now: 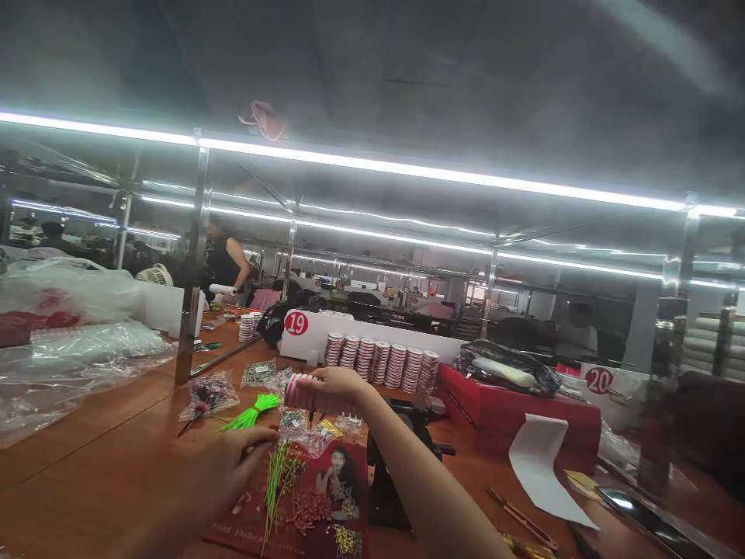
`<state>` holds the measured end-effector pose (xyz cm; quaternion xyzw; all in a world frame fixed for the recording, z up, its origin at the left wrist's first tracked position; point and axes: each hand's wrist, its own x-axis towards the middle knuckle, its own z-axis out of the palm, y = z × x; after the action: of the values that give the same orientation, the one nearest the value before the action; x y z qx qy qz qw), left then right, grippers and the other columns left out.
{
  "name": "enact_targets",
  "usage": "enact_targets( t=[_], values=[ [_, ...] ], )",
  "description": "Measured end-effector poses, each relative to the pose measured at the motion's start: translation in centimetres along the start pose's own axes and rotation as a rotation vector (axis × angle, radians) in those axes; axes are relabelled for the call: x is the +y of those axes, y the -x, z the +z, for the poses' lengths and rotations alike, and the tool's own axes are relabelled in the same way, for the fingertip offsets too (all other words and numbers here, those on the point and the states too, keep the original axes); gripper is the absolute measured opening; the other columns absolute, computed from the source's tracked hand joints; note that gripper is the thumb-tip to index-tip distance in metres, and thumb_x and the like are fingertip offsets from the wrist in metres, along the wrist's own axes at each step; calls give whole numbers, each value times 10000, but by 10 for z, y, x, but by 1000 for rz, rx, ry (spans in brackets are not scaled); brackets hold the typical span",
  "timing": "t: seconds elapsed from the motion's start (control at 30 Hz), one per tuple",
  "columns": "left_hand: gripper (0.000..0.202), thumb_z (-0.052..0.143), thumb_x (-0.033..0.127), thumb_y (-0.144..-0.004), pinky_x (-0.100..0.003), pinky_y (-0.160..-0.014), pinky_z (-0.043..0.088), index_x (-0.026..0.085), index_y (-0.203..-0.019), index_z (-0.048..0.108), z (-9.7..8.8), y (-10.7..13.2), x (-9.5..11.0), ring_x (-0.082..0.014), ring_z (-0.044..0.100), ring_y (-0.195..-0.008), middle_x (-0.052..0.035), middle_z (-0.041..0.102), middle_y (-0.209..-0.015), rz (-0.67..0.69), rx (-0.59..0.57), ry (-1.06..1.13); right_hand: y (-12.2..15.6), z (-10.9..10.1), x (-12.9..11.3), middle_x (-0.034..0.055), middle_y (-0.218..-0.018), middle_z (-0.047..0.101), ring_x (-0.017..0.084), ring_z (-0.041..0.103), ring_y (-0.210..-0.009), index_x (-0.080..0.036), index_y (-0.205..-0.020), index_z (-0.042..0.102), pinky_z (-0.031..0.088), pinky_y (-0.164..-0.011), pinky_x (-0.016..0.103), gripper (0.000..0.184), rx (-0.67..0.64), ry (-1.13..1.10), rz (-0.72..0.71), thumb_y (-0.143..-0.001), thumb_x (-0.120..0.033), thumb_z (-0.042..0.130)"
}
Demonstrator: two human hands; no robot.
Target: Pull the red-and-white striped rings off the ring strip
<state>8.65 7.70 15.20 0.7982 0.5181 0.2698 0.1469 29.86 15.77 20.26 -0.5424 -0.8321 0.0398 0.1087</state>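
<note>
My right hand (329, 386) reaches forward over the wooden table (98, 458) and is closed around a stack of red-and-white reels (298, 390), held on its side. My left hand (224, 466) hovers low near the front, fingers loosely curled, beside a bundle of thin green wires (276, 477); nothing shows in it. Under the wires lies a red printed sheet (343, 485) with heaps of small beads (311, 508). A bright green bundle (253, 411) lies just left of the reels.
Several stacks of the same reels (381, 362) line a white divider marked 19 (296, 323). A red box (512, 411), a black tool (387, 473), white paper (538, 466), small bags (209, 392) and clear plastic sheeting (70, 349) surround it. A person (224, 260) stands far back.
</note>
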Motion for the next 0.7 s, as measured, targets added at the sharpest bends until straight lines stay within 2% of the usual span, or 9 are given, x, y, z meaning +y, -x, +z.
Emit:
enact_targets(
  t=[0.1,0.2,0.3,0.4,0.47,0.57,0.63,0.7],
  values=[
    [335,403,274,-834,-413,-766,431,208,-1016,677,1,-23,6,-303,628,-917,-101,707,-1006,-28,14,-86,-1,1,0,77,-1032,659,292,595,-949,-221,-1029,646,454,-756,344,625,0,2,-3,-835,-686,276],
    [256,464,263,-854,-474,-825,412,178,-1007,651,9,-36,-1,-279,599,-964,-101,683,-1009,-65,-10,-93,-1,1,0,74,-1034,659,295,597,-948,-228,-1040,643,457,-751,348,637,1,-6,0,-830,-697,266],
    [225,530,323,-846,-415,-786,470,152,-961,620,23,-44,-6,-204,620,-869,-41,667,-946,-88,-80,11,0,0,0,68,-1043,656,294,593,-960,-230,-1035,645,457,-763,344,637,0,-9,4,-825,-702,271],
    [235,533,334,-848,-324,-633,520,146,-977,589,38,-50,-8,-148,628,-704,-28,656,-907,-117,-149,137,1,-1,0,64,-1048,655,298,590,-969,-235,-1039,643,459,-770,352,635,2,-9,12,-822,-705,276],
    [241,511,324,-864,-268,-527,510,149,-1020,564,47,-53,-8,-110,606,-582,-20,653,-871,-140,-197,201,1,-1,-1,62,-1059,651,300,587,-975,-238,-1054,637,459,-776,359,624,5,-7,16,-825,-698,283],
    [216,480,315,-884,-212,-400,445,140,-966,575,55,-55,-11,-64,523,-414,20,639,-724,-157,-269,249,3,-2,-2,64,-1060,652,301,582,-986,-232,-1055,638,458,-782,363,619,9,-3,18,-832,-689,285],
    [213,468,313,-890,-202,-373,411,135,-884,584,57,-53,-14,-57,481,-373,50,597,-623,-154,-261,245,4,-3,-4,61,-1054,655,302,581,-989,-235,-1053,641,459,-780,365,613,10,-2,22,-835,-685,286],
    [219,476,317,-883,-215,-407,420,136,-821,583,56,-49,-17,-70,499,-412,54,577,-605,-137,-196,223,4,-4,-4,58,-1051,657,303,584,-984,-240,-1052,643,461,-777,367,604,9,-2,27,-837,-680,290]
  ],
)
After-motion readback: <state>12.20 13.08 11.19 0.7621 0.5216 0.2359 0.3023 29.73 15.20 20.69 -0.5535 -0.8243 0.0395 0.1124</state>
